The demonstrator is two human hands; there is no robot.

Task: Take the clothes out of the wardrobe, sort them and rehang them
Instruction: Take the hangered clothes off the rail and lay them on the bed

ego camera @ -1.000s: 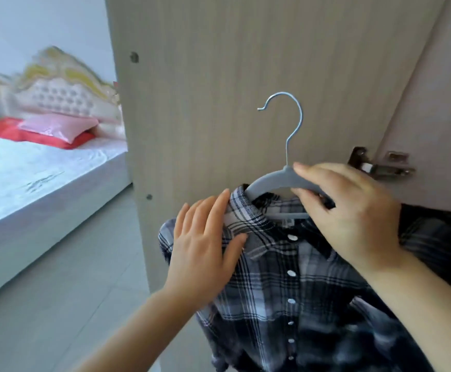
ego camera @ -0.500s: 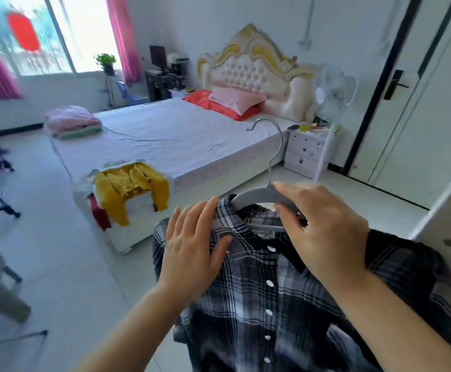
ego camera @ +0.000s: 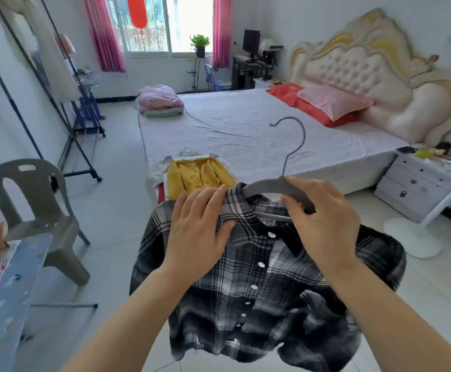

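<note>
A black and white plaid shirt (ego camera: pixel 262 285) with white buttons hangs on a grey hanger (ego camera: pixel 278 185) in front of me, above the floor. My right hand (ego camera: pixel 323 224) grips the hanger's right arm at the shirt's collar. My left hand (ego camera: pixel 200 232) holds the shirt's left shoulder, thumb pinching the collar cloth. A yellow garment (ego camera: pixel 197 174) lies on a hanger on the near corner of the bed (ego camera: pixel 246 132), on top of other clothes.
A grey plastic chair (ego camera: pixel 39 210) and a blue ironing board (ego camera: pixel 4 285) stand at the left. A black clothes rack (ego camera: pixel 66 124) runs along the left wall. Folded pink bedding (ego camera: pixel 161 100) lies on the bed's far corner. A white nightstand (ego camera: pixel 420 183) and a fan base (ego camera: pixel 412 237) are at the right.
My view has swung left from the wardrobe panel to the bedroom. Both hands keep the same hold on shirt and hanger, which have moved along toward the bed.
</note>
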